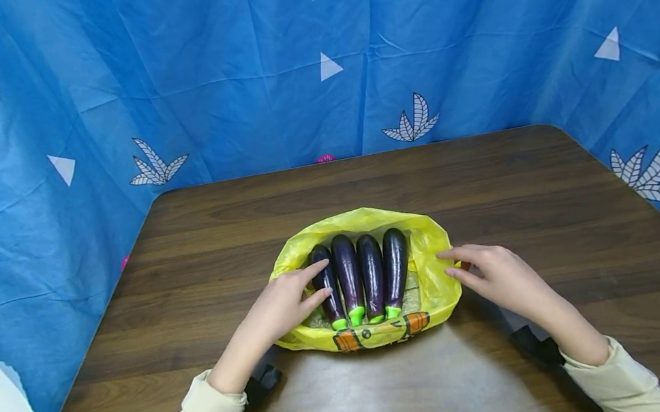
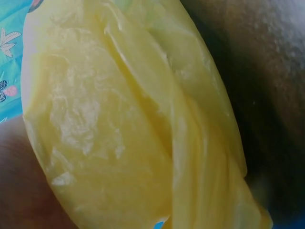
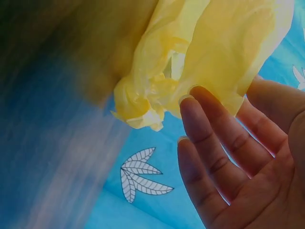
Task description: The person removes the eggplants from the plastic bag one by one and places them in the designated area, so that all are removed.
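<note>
Head view: bag (image 1: 436, 283) under right hand's (image 1: 502, 273) parted fingertips is probably best steadied lightly, leftmost eggplant (image 1: 324, 279) beneath left hand's (image 1: 281, 301) spread fingers unpressed.

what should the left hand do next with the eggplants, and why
I'd probably have the left hand close its thumb and fingers around the leftmost eggplant: they reach over it but look spread apart, not gripping. The yellow bag is open at the top, and the right hand is at its right edge.
</note>
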A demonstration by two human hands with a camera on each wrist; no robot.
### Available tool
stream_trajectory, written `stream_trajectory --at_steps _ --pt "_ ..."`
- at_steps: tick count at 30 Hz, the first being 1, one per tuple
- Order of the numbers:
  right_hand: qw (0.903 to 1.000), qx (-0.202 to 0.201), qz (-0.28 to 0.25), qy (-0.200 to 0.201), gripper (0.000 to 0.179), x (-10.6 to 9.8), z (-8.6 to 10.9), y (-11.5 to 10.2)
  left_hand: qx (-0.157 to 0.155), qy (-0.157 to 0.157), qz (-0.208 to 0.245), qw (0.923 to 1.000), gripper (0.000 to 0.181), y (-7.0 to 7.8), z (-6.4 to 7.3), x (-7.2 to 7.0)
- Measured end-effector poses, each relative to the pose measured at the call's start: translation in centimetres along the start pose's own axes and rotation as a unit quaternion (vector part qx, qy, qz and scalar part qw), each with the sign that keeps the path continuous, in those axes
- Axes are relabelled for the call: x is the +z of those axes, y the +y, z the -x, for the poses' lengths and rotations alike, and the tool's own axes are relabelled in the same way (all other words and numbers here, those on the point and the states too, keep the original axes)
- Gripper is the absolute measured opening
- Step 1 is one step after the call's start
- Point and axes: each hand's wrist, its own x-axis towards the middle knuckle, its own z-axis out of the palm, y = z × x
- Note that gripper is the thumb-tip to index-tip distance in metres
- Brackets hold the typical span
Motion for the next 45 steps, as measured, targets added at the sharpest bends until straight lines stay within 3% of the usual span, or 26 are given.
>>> stream_trajectory --at_steps 8,13,18,26,36,45 --pt "0.9999 0.0 -0.013 0.008 0.026 0.3 -0.1 0.2 -0.027 -0.019 0.011 0.9994 0.062 0.1 -0.3 0.3" --pt "0.9998 -0.003 -0.012 0.013 0.025 0.5 -0.1 0.2 -0.035 -0.029 0.048 0.9978 0.063 -0.2 -0.9 0.5" --pt "0.9997 -0.004 -0.014 0.017 0.024 0.5 -0.1 0.3 -0.07 -0.036 0.083 0.9935 0.068 -0.1 -1.2 0.6" --pt "0.9997 0.0 -0.016 0.018 0.024 0.6 -0.1 0.2 -0.12 -0.019 0.07 0.99 0.074 1.2 -1.4 1.0" --pt "0.9996 0.0 -0.017 0.022 0.023 0.6 0.0 0.3 -0.13 -0.003 0.123 0.9838 0.072 1.2 -1.2 1.2" --pt "0.9995 0.003 -0.017 0.027 0.023 0.6 0.0 0.3 -0.124 0.006 0.142 0.982 0.072 0.9 -1.2 1.4"
